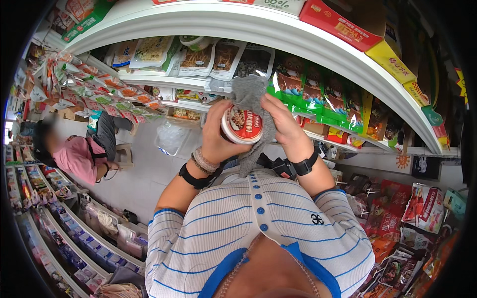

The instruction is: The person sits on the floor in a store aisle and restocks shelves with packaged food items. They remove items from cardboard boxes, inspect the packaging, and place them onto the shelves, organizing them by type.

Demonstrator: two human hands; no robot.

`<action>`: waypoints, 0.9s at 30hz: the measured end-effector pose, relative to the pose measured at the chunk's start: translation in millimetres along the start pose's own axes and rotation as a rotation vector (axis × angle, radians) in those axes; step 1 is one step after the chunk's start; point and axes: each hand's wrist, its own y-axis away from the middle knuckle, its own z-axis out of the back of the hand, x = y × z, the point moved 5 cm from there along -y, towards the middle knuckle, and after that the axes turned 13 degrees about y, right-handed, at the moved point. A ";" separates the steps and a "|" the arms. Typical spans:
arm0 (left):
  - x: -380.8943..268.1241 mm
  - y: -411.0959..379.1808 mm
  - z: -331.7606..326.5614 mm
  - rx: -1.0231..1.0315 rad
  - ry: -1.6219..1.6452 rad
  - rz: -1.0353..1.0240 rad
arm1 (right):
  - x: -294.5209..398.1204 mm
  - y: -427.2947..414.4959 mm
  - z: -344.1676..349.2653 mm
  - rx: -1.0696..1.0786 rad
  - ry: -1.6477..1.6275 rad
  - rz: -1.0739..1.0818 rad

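Observation:
My left hand (215, 136) grips a round tub with a red printed lid (244, 124), its lid tilted up towards me. A grey cloth (248, 93) lies against the far side of the tub and hangs down along its right side. My right hand (285, 121) holds this cloth against the tub, the fingertips partly hidden behind it. Just beyond my hands, a white shelf carries foil snack pouches (225, 59) and green bags (309, 93). Another small tub (194, 42) lies on top of the pouches.
An upper white shelf (238, 16) with cartons (343, 26) curves overhead. Strips of hanging packets (108, 83) are at left. A person in a pink top (78, 158) sits on a stool (125, 154) in the aisle. More packed shelves (89, 238) stand lower left; bagged goods (391, 212) hang at right.

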 end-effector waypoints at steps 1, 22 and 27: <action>-0.7 -2.6 -3.9 0.054 -0.029 -0.026 | -9.1 -1.8 12.5 -0.041 0.010 0.016; 110.5 -126.5 -10.0 -0.060 -0.529 0.000 | -29.2 46.0 47.3 -0.215 0.015 0.091; 5.7 -100.0 57.0 -0.144 -0.395 -0.490 | -22.6 42.7 31.4 -0.207 0.093 0.094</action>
